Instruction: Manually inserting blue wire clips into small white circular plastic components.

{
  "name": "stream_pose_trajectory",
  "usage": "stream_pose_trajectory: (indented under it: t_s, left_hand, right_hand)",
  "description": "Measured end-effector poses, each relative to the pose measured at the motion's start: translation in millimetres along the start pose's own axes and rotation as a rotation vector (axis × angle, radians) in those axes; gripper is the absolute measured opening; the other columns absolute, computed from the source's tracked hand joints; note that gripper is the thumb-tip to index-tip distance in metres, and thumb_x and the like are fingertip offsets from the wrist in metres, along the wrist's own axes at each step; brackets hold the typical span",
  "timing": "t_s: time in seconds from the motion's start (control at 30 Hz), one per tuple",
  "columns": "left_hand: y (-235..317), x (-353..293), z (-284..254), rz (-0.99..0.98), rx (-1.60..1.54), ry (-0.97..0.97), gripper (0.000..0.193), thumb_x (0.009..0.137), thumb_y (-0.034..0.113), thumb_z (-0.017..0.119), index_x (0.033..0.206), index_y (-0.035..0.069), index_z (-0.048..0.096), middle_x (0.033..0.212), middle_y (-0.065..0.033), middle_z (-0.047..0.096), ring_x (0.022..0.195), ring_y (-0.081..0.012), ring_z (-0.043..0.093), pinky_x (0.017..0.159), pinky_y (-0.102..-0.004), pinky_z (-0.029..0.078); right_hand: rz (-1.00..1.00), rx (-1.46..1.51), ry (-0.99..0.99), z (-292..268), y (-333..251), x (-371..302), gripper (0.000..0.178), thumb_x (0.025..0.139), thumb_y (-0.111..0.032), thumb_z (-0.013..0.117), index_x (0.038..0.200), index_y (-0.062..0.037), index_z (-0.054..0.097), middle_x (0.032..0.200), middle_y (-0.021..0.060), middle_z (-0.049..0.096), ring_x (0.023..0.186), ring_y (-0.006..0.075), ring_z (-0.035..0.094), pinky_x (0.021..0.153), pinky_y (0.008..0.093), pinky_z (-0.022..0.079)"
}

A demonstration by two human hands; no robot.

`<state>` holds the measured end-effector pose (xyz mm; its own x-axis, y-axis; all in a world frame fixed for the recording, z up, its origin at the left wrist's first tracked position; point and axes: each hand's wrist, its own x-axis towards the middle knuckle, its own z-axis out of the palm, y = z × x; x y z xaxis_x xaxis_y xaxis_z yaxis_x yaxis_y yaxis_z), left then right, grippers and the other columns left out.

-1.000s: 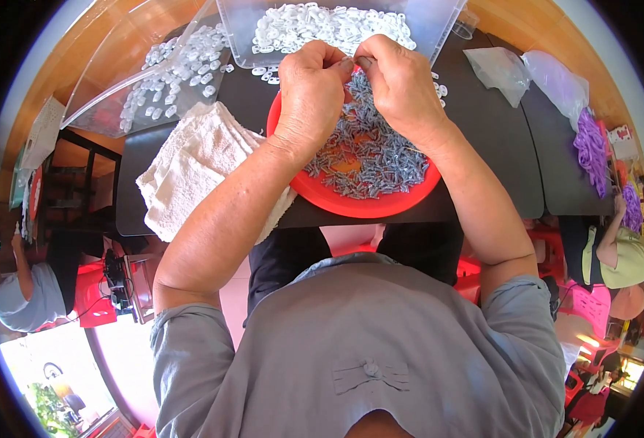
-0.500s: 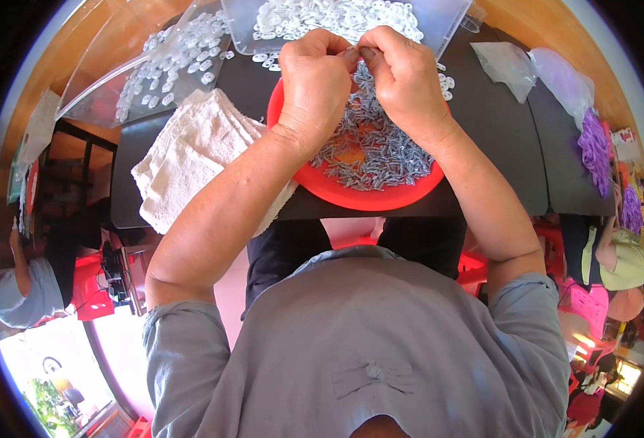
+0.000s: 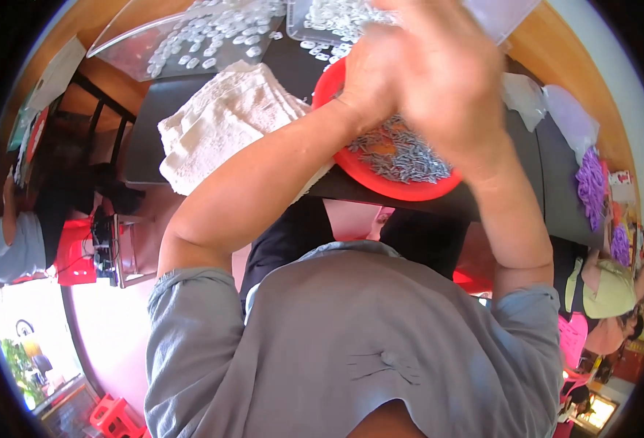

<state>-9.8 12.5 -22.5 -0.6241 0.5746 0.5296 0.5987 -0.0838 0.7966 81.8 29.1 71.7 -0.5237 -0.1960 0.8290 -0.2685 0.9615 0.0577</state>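
Note:
My left hand (image 3: 371, 77) is above the red basin (image 3: 402, 191), partly covered by my right hand. Blurred by motion, my right hand (image 3: 449, 91) is raised higher and crosses in front of the left. The fingers of both are hidden or smeared, so whether anything is held does not show. Many small grey, shiny elongated pieces (image 3: 409, 162) lie in the basin. Behind it, a clear plastic bin (image 3: 292, 22) contains small white oval pieces with openings (image 3: 340, 20). A few loose white pieces (image 3: 323, 52) lie on the table beside the bin.
A folded cream towel (image 3: 223, 124) lies left of the basin on the dark table (image 3: 530, 171). More white pieces (image 3: 223, 29) lie in a clear tray (image 3: 117, 58) at far left. Plastic bags (image 3: 570, 120) and purple netting (image 3: 590, 186) are right. Another person (image 3: 610, 288) sits far right.
Both hands were close together, fingertips meeting over the basin's far side. Now the right has risen toward the camera and blurs across the left. The view has shifted, moving the table's things rightward.

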Motion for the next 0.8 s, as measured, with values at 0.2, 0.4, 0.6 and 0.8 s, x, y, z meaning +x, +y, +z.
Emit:
stream_pose_trajectory:
  t_s: [0.2, 0.4, 0.6, 0.8]
  left_hand:
    - [-6.9, 9.4, -6.5, 0.197, 0.049, 0.116, 0.012, 0.081, 0.007, 0.065, 0.088, -0.003, 0.065, 0.067, -0.011, 0.063, 0.065, -0.0187, 0.06, 0.064, -0.0325, 0.049]
    - [-3.8, 23.9, -24.5, -0.214, -0.253, 0.161, 0.008, 0.076, 0.008, 0.067, 0.077, -0.001, 0.067, 0.066, -0.0145, 0.065, 0.06, -0.0229, 0.061, 0.061, -0.0371, 0.049]
    - [-0.4, 30.6, -35.0, -0.568, -0.629, 0.143, 0.011, 0.08, 0.002, 0.063, 0.086, -0.007, 0.063, 0.071, -0.0128, 0.061, 0.046, -0.0176, 0.055, 0.038, -0.03, 0.037]
    - [-1.0, 28.0, -33.3, -0.572, -0.582, 0.085, 0.011, 0.08, 0.002, 0.063, 0.087, -0.007, 0.063, 0.071, -0.0112, 0.061, 0.045, -0.0167, 0.055, 0.037, -0.0291, 0.037]
  right_hand:
    - [-0.177, 0.012, -0.334, 85.9, -75.1, -33.6, 0.028, 0.079, -0.033, 0.063, 0.08, -0.006, 0.066, 0.075, 0.0043, 0.061, 0.069, 0.023, 0.058, 0.063, 0.0383, 0.04]
    - [-0.278, 0.042, -0.227, 70.1, -46.9, -27.9, 0.029, 0.079, -0.032, 0.066, 0.089, -0.0057, 0.067, 0.079, 0.0031, 0.06, 0.075, 0.0221, 0.056, 0.066, 0.036, 0.039]
    - [-0.044, -0.109, -0.028, 20.4, 75.6, -28.0, 0.015, 0.076, -0.003, 0.063, 0.09, -0.0066, 0.065, 0.09, 0.0084, 0.066, 0.082, 0.0285, 0.065, 0.068, 0.0392, 0.049]
    - [0.396, -0.566, -0.827, 16.3, 163.2, -45.5, 0.013, 0.076, -0.004, 0.058, 0.087, 0.0009, 0.063, 0.09, 0.0179, 0.066, 0.081, 0.037, 0.065, 0.069, 0.0448, 0.051]
